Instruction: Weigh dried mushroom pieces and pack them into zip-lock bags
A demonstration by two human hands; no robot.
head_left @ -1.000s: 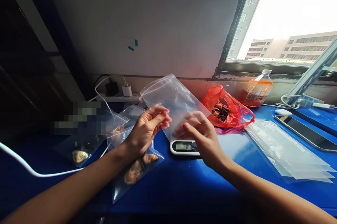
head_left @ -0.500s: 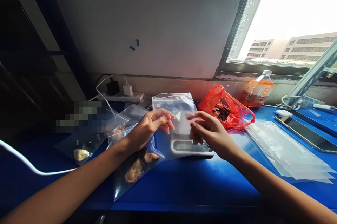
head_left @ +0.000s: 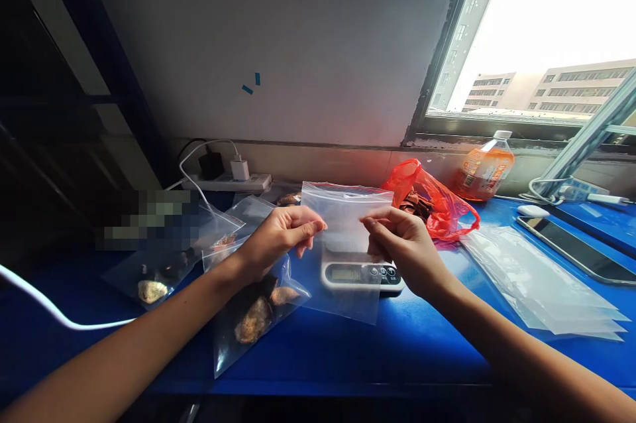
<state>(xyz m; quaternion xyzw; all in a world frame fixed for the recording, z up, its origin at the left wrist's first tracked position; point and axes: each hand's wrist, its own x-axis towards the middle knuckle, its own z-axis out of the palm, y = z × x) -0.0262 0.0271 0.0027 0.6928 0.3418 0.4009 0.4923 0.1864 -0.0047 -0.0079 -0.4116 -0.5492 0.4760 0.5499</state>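
Observation:
A clear zip bag point(head_left: 342, 303) hangs upright in front of me, its zip edge at the top and nothing visible inside. My left hand point(head_left: 293, 234) is closed in a pinch on the bag's left part. On its right part, my right hand point(head_left: 397, 234) pinches it too, a short gap between the fingertips. Through the film I see a white digital kitchen scale point(head_left: 392, 285), its display and buttons facing me. Below my left wrist lies another zip bag point(head_left: 226, 337) with brown, knobbly dried pieces point(head_left: 254, 320) in it.
A red plastic bag point(head_left: 450, 214) holding dark dried strips stands behind my right hand. Farther right are flat clear bags point(head_left: 541, 290), a phone point(head_left: 576, 247) and an orange drink bottle point(head_left: 484, 171). More filled bags point(head_left: 154, 290) and a power strip point(head_left: 258, 182) lie left.
The clear bag has shifted right and now hangs between both hands. My right fingers, blurred before, have closed in a pinch. My left fingers have pinched tighter.

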